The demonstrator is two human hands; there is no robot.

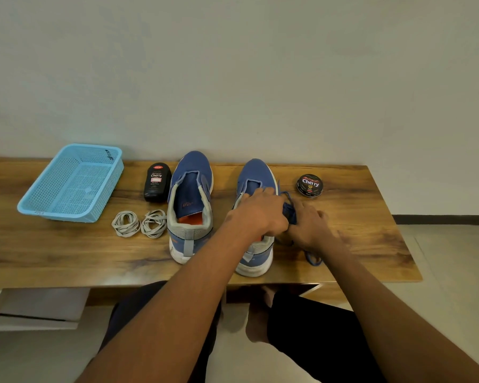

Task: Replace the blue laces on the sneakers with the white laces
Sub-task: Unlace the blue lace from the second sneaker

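Note:
Two blue sneakers stand on the wooden table, toes pointing away from me. The left sneaker (190, 200) has no lace in it. Over the right sneaker (256, 178) my left hand (257, 212) and my right hand (307, 225) meet and hold a bunched blue lace (289, 211) between them. A loop of blue lace (313, 258) trails on the table below my right wrist, and another strand lies by the shoe's toe side. Two coiled white laces (126, 223) (154, 223) lie left of the left sneaker.
A light blue mesh basket (72, 183) sits at the far left of the table (371, 217). A black shoe polish bottle (157, 182) stands behind the white laces. A round polish tin (309, 185) lies right of the right sneaker. A wall runs behind the table.

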